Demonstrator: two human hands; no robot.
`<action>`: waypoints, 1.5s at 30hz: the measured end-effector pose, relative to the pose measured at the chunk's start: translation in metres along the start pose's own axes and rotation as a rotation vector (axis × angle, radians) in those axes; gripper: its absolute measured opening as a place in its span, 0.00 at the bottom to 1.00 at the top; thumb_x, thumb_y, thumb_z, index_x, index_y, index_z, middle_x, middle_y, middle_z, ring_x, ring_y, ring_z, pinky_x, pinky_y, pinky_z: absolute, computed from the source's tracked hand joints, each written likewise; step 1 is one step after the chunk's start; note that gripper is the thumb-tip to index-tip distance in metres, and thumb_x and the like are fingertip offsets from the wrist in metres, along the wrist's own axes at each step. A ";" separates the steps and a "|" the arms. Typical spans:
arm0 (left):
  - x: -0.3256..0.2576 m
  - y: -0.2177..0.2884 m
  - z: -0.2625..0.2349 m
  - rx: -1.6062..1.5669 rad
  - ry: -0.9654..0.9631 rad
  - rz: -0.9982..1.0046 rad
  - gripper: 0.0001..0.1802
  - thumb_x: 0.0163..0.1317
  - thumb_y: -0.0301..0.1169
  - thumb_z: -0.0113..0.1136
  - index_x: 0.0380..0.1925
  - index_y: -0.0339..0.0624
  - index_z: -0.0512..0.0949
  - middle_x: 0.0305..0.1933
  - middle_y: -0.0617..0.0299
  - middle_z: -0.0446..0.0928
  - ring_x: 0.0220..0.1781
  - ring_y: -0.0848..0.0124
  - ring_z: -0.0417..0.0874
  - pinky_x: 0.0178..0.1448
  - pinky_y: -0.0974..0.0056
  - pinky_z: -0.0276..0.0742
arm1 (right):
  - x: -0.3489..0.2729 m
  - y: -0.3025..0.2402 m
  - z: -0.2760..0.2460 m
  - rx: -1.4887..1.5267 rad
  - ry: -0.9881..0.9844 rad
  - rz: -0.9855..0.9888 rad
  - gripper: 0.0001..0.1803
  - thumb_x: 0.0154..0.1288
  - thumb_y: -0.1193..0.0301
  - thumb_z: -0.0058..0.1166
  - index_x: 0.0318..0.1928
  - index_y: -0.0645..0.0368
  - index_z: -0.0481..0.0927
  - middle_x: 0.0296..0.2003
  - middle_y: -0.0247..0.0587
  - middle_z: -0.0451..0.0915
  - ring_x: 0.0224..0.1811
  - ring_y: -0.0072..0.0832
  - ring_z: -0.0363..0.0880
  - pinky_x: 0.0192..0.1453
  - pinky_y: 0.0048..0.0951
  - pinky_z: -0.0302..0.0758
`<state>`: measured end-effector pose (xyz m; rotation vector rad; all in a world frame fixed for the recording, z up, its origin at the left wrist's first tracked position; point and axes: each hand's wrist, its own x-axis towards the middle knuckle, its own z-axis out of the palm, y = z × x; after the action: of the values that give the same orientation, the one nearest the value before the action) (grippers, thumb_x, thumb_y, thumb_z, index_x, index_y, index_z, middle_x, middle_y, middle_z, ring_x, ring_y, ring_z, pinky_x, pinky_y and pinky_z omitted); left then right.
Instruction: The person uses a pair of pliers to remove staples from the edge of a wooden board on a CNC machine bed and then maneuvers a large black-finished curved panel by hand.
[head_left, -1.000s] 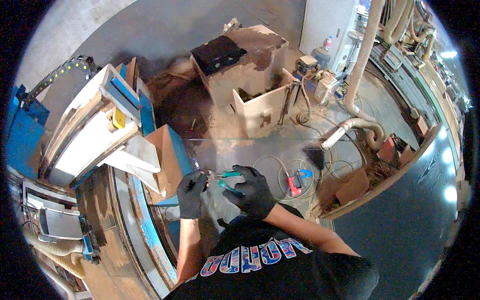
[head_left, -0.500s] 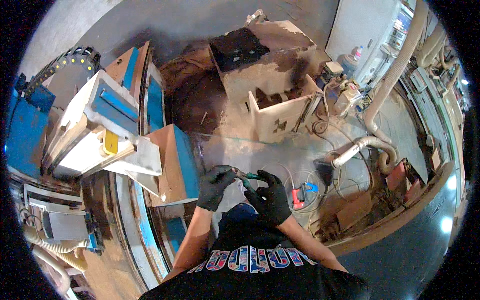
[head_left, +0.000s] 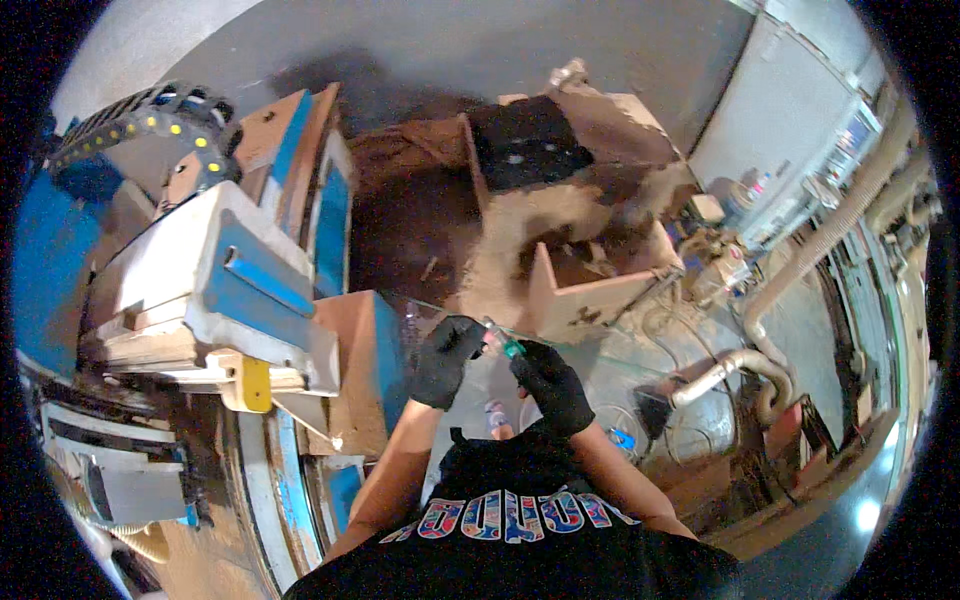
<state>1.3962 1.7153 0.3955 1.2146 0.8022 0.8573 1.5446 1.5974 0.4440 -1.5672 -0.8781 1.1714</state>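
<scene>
Head view, looking straight down: both hands are up in front of the chest, meeting over the dusty workshop floor. The left hand in a black glove point(head_left: 445, 358) is curled, fingertips pinched onto one end of a small teal-handled tool point(head_left: 510, 347). The right hand in a black glove point(head_left: 552, 385) is closed round the other end, thumb and fingers gripping it just beside the left. What sits between the two gloves at the tool's tip is too small to make out.

The tool hangs in mid-air, carried by nothing but those two grips. To the person's left stands a white and blue woodworking machine point(head_left: 215, 290) with a yellow tab at its near corner. Ahead lies an open plywood box caked in sawdust point(head_left: 590, 290), a black block point(head_left: 525, 140) on top at its far edge. A grey ribbed dust hose point(head_left: 730, 365) snakes along the floor to the right.

The risk, as I judge it: gloved fingertips on a small thing, held high over sawdust and coiled cables. One slip of the pinch and it drops into the litter below, hard to find again.
</scene>
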 end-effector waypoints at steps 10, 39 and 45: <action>-0.032 0.000 -0.055 0.079 0.323 -0.057 0.09 0.62 0.33 0.53 0.35 0.40 0.76 0.31 0.61 0.76 0.32 0.72 0.76 0.38 0.68 0.72 | 0.084 0.000 0.042 -0.158 -0.528 -0.190 0.27 0.61 0.49 0.50 0.48 0.61 0.75 0.25 0.37 0.75 0.27 0.24 0.73 0.34 0.24 0.71; -0.101 -0.054 0.075 0.704 1.037 -0.151 0.20 0.62 0.42 0.54 0.45 0.36 0.76 0.45 0.50 0.78 0.47 0.60 0.80 0.51 0.61 0.74 | 0.136 0.054 -0.033 -0.358 -1.169 -0.574 0.15 0.58 0.66 0.57 0.43 0.62 0.77 0.39 0.52 0.76 0.43 0.45 0.74 0.48 0.37 0.71; -0.232 -0.213 0.075 0.805 1.207 -0.580 0.21 0.59 0.46 0.54 0.45 0.41 0.76 0.48 0.49 0.78 0.51 0.55 0.78 0.54 0.58 0.72 | 0.087 0.087 -0.023 -0.420 -1.535 -0.672 0.14 0.65 0.67 0.50 0.47 0.64 0.71 0.30 0.37 0.74 0.28 0.22 0.74 0.35 0.22 0.71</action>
<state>1.3817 1.4477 0.2132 0.9124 2.5155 0.7326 1.5912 1.6470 0.3390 -0.2225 -2.4814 1.5977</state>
